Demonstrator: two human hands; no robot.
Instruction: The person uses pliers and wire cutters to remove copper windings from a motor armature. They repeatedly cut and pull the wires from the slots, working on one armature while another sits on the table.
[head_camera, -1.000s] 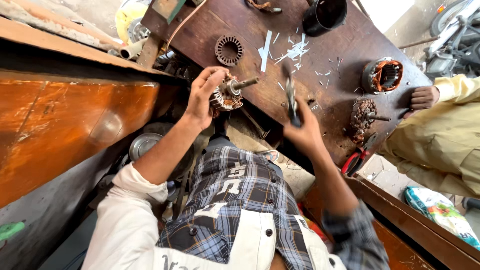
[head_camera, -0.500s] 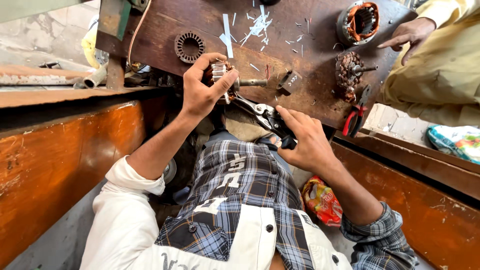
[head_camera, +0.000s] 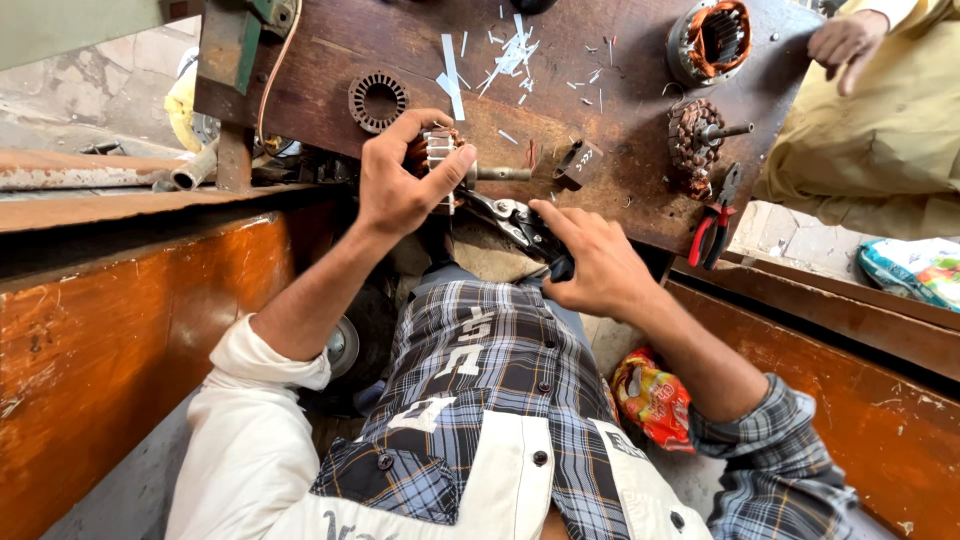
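Left hand (head_camera: 400, 185) is clamped round a small motor rotor (head_camera: 436, 158) w/ copper windings, held at the near edge of the wooden worktop (head_camera: 600, 150), its steel shaft (head_camera: 500, 173) sticking out to the right. Right hand (head_camera: 590, 265) is closed on the dark handles of a pair of pliers (head_camera: 515, 222), nose aimed up-left toward the rotor, just below the shaft. Hands near each other but not touching.

To do it well, I'd judge: keep the rotor braced against the worktop edge so it can't twist, bring the plier tip in square to the slot or wire, grip lightly so windings aren't nicked.

Pose: left forearm comes up from lower left, wrist bent, thumb on the right side of the rotor, fingers over the top. Right forearm comes in from lower right, wrist fairly straight, index finger laid along the tool.

Nearby: a ring-shaped toothed core (head_camera: 378, 100), white paper strips (head_camera: 510, 50), a 2nd rotor (head_camera: 695, 140), red-handled pliers (head_camera: 712, 225), a wound stator (head_camera: 712, 38), and another person's hand (head_camera: 845, 45) at top right
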